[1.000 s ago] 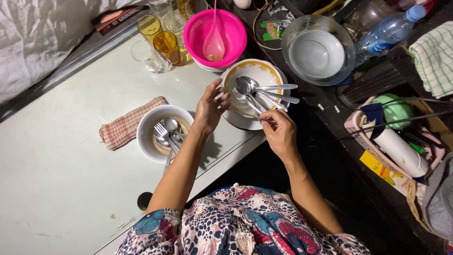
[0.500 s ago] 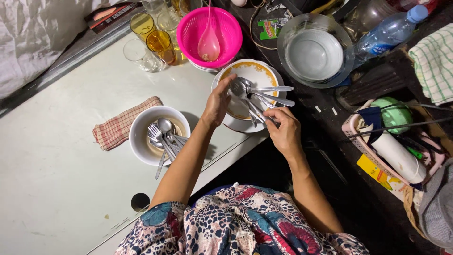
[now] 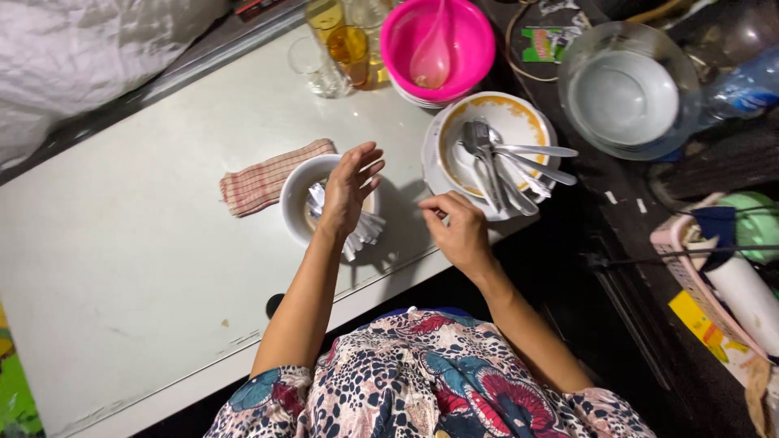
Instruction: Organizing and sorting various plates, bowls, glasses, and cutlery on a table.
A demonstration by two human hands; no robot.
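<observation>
My left hand hovers open, fingers spread, over a white bowl holding several forks and spoons. It hides most of the bowl's contents. My right hand is at the table's front edge between the two bowls, fingers curled together with nothing visible in them. To its upper right a yellow-rimmed bowl sits on a white plate with several spoons and forks lying in it.
A checked cloth lies left of the white bowl on the white table. A pink bowl with a pink spoon, amber glasses and a clear glass stand behind. A glass bowl and a pink basket are on the right.
My left hand moved from the yellow-rimmed bowl to above the white bowl. My right hand let go of the cutlery there and drew back to the table edge. The view shifted.
</observation>
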